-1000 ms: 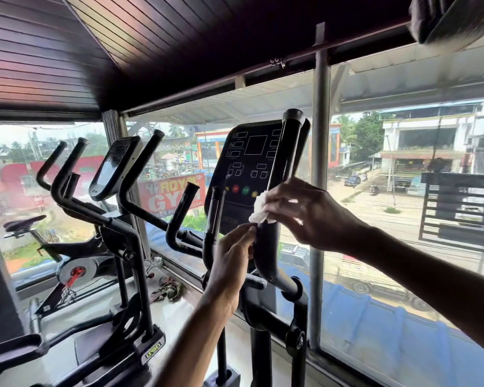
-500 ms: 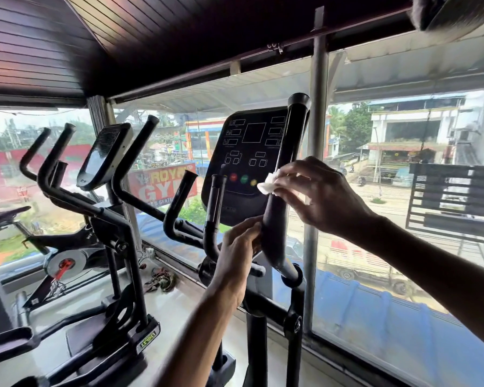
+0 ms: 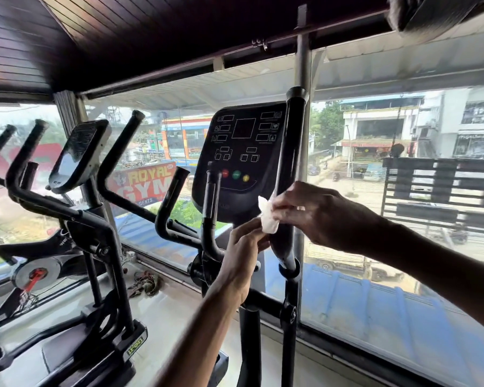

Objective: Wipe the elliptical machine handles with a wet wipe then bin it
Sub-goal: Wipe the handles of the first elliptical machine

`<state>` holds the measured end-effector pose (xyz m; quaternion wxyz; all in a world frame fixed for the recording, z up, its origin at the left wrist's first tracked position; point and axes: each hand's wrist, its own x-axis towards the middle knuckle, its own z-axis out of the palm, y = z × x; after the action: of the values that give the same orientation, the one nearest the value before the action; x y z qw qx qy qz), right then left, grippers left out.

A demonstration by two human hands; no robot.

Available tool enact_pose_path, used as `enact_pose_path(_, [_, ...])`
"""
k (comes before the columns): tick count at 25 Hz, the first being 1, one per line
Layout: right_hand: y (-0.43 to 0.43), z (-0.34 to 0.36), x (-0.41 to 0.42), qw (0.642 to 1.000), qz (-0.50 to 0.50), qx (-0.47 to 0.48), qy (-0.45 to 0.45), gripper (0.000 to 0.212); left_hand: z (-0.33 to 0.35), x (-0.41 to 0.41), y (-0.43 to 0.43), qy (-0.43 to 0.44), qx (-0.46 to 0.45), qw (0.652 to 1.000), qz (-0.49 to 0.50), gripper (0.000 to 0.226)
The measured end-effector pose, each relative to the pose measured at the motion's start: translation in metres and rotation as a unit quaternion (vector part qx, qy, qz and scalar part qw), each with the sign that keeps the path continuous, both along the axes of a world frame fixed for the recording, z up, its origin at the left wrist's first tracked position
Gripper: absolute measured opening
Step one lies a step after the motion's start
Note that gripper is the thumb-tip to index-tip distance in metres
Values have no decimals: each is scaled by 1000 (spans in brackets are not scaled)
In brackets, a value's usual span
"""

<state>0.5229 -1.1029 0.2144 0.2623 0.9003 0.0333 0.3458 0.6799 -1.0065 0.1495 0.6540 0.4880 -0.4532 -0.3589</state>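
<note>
A neighbouring elliptical (image 3: 78, 157) stands at the left, with a strip of bare floor (image 3: 173, 311) between it and the machine in front. Below the console (image 3: 243, 152), the left hand (image 3: 242, 250) reaches up, its fingers curled against the tall handle (image 3: 291, 141) just under the wet wipe (image 3: 267, 219). The right hand (image 3: 316, 213) comes in level from the right, its fingers wrapping the wipe against that handle. Window glass (image 3: 389, 275) stands close behind.

Bare left hand (image 3: 242, 248), bare right hand (image 3: 319, 213), 2 bare forearms (image 3: 419, 255)
</note>
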Motion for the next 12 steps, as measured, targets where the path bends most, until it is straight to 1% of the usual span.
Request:
enact_pose_path(1, [-1,0,-1,1000,-3,-9,-4,23,0,1,0,-2,-7,1000,-11,35])
enact_pose_path(3, [-4,4,0,997,-21,5,-69,22,-1,4,0,-9,-19,1000,-22,43])
enact_pose_path(4, [-3,3,2,996,-29,16,-86,22,-1,5,0,-12,-22,999,-21,43])
enact_pose_path(5, [-1,-2,3,996,-31,14,-76,22,-2,6,-1,-19,-23,999,-21,43])
enact_pose_path(7, [8,-13,3,999,-27,-16,-23,19,-4,7,1,-32,-20,999,-23,42])
enact_pose_path(8, [10,-13,2,999,-30,-29,-15,18,-4,6,2,-31,-17,999,-22,44])
enact_pose_path(9, [8,-8,2,998,-38,-29,-33,16,-3,6,4,-30,-14,999,-22,48])
enact_pose_path(11, [4,5,6,991,-64,-1,-120,15,-2,5,5,-35,-13,999,-26,53])
enact_pose_path(12, [3,9,8,986,-75,15,-150,15,-3,6,5,-41,-14,999,-29,53])
